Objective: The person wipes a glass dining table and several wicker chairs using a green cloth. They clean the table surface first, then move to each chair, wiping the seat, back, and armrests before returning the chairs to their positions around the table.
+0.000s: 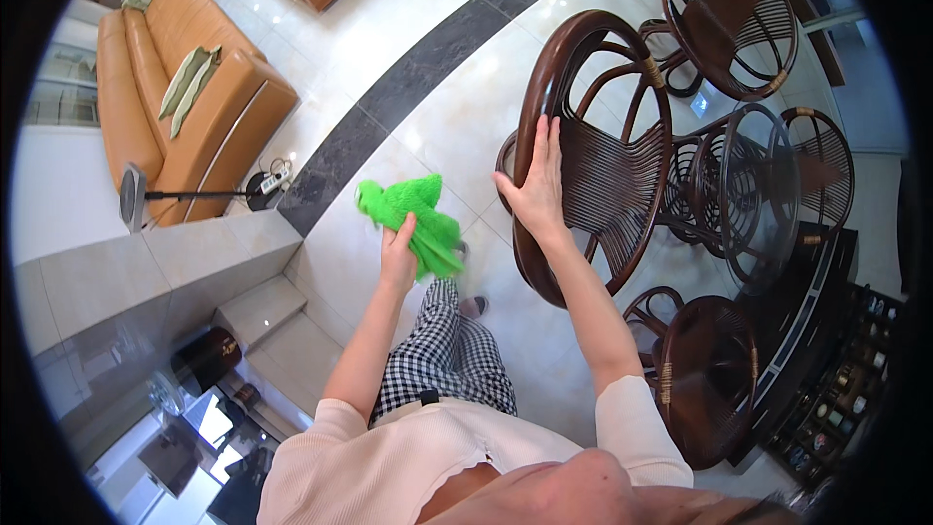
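A bright green fluffy cloth point(426, 222) hangs from my left hand point(399, 251), pinched between thumb and fingers in front of my legs. My right hand point(539, 193) rests on the rounded backrest rim of a dark brown rattan chair point(609, 168). Its fingers lie over the inner edge of the rim and the thumb points out to the left; whether they grip the rim or only press on it I cannot tell. The chair's slatted seat and back face right, away from the cloth.
Behind that chair stand a round glass-topped table point(758, 197) and several more rattan chairs point(729, 22). A tan leather sofa point(197, 117) is at the upper left, with a black-poled stand point(197, 195) and a power strip point(275, 179) nearby. Tiled steps point(262, 306) lie at the lower left.
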`<state>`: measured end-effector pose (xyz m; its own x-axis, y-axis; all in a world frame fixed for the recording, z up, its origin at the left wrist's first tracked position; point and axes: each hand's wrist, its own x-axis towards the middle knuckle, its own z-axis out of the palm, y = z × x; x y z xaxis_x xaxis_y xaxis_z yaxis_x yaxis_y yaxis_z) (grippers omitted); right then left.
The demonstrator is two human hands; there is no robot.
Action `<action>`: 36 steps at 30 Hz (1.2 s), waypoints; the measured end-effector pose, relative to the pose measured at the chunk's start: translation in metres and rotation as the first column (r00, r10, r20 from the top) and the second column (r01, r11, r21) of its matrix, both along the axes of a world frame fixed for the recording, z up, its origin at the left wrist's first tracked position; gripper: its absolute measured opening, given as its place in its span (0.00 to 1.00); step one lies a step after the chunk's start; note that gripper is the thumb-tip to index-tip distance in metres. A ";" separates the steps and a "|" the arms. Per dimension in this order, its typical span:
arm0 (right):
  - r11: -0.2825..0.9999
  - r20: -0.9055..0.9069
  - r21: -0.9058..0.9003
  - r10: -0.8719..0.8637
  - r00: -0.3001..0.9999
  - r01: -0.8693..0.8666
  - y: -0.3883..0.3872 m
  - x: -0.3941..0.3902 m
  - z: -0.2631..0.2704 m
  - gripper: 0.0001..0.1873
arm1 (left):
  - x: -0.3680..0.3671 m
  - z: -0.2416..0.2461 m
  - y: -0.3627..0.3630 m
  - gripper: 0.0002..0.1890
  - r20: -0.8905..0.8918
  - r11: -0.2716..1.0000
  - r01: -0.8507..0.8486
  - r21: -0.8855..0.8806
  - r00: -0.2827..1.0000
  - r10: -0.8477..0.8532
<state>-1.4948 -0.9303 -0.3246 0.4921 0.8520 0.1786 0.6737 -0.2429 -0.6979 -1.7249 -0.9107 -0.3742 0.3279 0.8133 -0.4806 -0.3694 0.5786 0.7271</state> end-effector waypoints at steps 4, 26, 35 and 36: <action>0.997 -0.024 0.056 0.045 0.999 -0.044 -0.005 -0.004 -0.034 0.46 | 0.000 -0.020 -0.009 0.18 -0.042 1.000 -0.013 0.015 0.999 0.013; 0.970 -0.253 -0.187 0.106 0.962 -0.157 -0.092 0.001 -0.005 0.46 | 0.168 -0.161 0.023 0.25 0.505 0.966 -0.014 -0.257 0.851 0.146; 0.978 -0.307 -0.197 0.008 0.952 -0.071 -0.101 0.004 -0.009 0.50 | 0.285 -0.222 0.064 0.20 -0.442 0.647 0.231 0.727 0.878 0.183; 0.979 -0.291 -0.189 0.019 0.956 -0.077 -0.100 0.003 -0.010 0.50 | 0.280 -0.226 0.046 0.20 -0.458 0.672 0.247 0.698 0.876 0.153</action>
